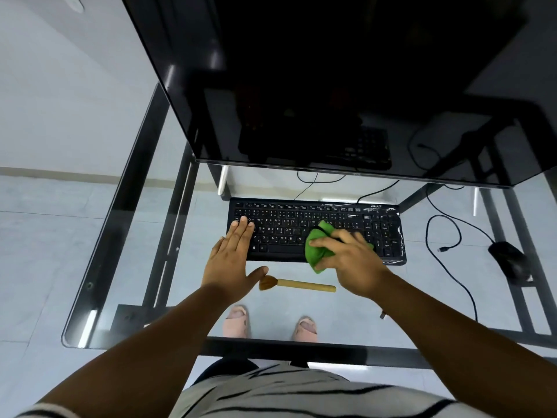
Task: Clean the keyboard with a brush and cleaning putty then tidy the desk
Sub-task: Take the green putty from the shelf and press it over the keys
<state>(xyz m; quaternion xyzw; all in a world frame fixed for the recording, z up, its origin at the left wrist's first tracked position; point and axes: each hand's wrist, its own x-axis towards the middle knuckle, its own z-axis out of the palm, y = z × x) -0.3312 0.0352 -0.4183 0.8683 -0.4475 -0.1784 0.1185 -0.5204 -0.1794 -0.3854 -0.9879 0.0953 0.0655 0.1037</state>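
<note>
One black keyboard mid-desk, one wooden brush nearer the front edge, one green putty lump, crumpled, gripped by right hand over the keys. Left hand flat, fingers straight, resting on keyboard's left end.

Glass-topped desk on black metal frame, pale tiled floor, plain white wall
</note>
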